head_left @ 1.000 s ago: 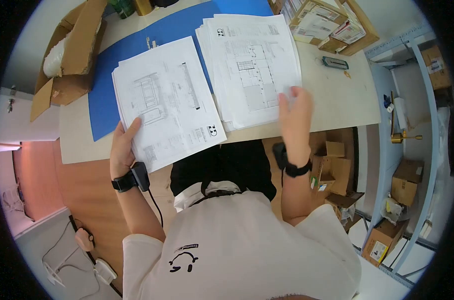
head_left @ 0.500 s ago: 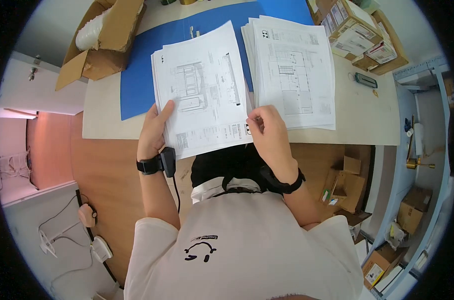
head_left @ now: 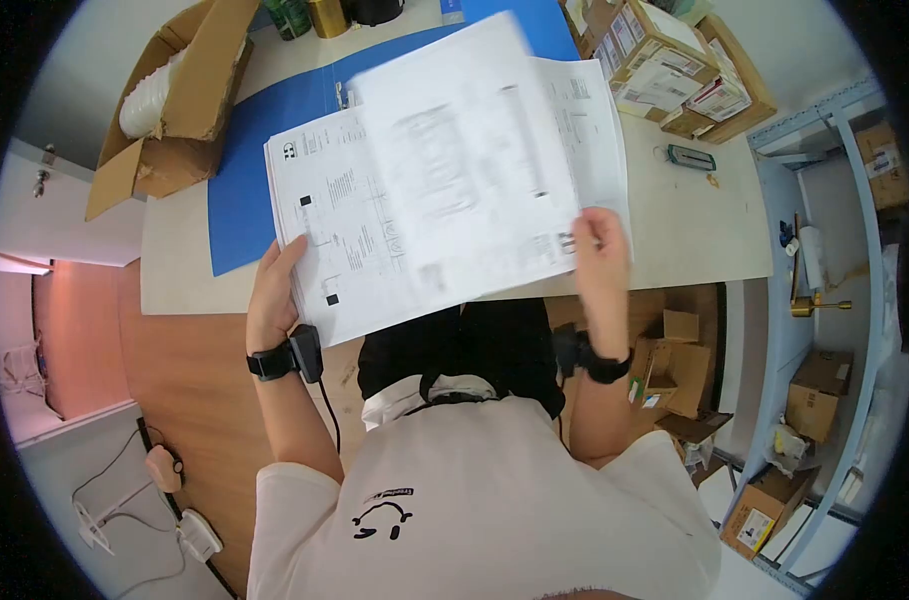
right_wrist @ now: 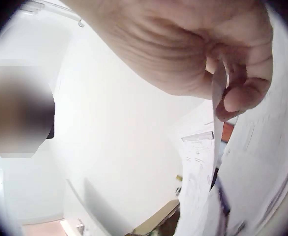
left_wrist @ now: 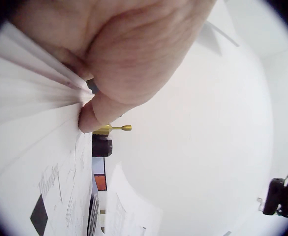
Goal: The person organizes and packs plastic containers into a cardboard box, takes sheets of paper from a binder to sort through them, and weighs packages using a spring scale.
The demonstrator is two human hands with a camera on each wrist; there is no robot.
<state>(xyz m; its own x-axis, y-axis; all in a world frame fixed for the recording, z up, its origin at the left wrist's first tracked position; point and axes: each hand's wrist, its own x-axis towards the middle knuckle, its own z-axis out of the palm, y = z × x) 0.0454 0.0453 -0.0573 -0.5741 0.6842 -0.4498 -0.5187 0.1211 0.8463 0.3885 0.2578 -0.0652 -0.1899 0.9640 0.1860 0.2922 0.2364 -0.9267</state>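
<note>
My left hand point(head_left: 272, 295) grips the left edge of a stack of printed drawings point(head_left: 319, 215), thumb on top; in the left wrist view the thumb point(left_wrist: 107, 110) presses on the page and many paper edges fan out beneath the palm. My right hand point(head_left: 602, 262) pinches the lower right corner of a loose drawing sheet point(head_left: 474, 150), blurred in the head view. This sheet slants across the left stack and over a second paper stack point(head_left: 606, 140), hiding much of both. In the right wrist view the sheet point(right_wrist: 198, 160) stands between thumb and fingers.
A blue mat point(head_left: 239, 215) lies on the pale table point(head_left: 689, 230). An open cardboard box point(head_left: 189, 110) stands back left, small cartons point(head_left: 664, 65) back right. Near them lies a dark green cutter-like tool point(head_left: 691, 157). Green bottles point(head_left: 289, 18) and a gold can point(head_left: 327, 18) are at the back.
My right hand moved from beside the right stack to the left stack's corner, pinched the top sheet and carried it rightward. Another drawing is now exposed beneath. The left hand keeps its grip.
</note>
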